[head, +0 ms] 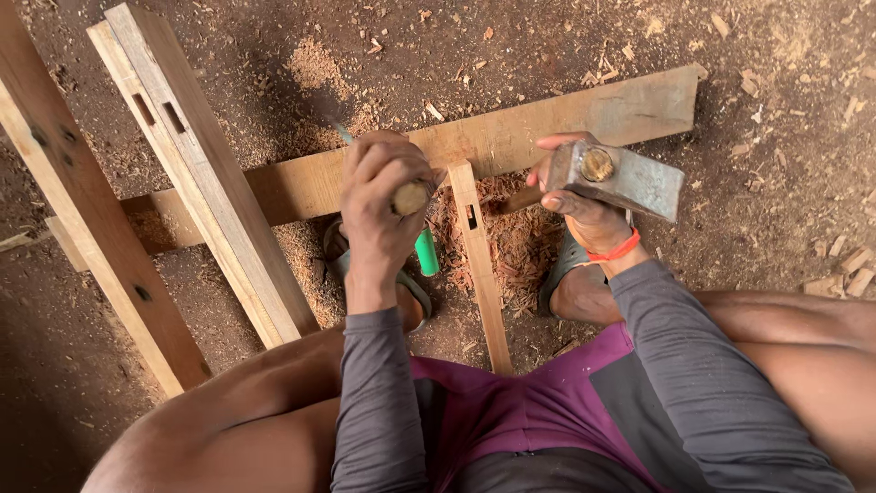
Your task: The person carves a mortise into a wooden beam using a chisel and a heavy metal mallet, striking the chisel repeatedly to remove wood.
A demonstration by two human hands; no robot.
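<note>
The left hand (pixel 381 196) was closed in a fist around a chisel (pixel 411 197); only the worn wooden butt of the handle showed between thumb and fingers, and a thin grey bit, probably the blade, stuck out behind the knuckles, blurred. The right hand (pixel 584 205) gripped a hammer (pixel 620 178) w/ a heavy grey steel head, its handle end seen as a brass-coloured round spot in the head. The hammer head was held up at approx. the same height as the chisel butt, to the right of it and apart from it.

Between the two hands lay a narrow wooden strip (pixel 481 265), running from the person's lap toward a long plank (pixel 511 137); the strip had a small dark slot cut near its far end. The plank crossed the earth floor (pixel 776 82) from the left side to the upper right corner. A green cylinder (pixel 427 252) lay just beside the left wrist, near a sandalled foot (pixel 411 297). Red-brown shavings (pixel 520 237) were piled by the strip, under the right hand. At the left edge of the floor, two pale beams w/ mortise holes (pixel 196 164) leaned over the plank, and one more beam (pixel 87 228) lay beside them.
</note>
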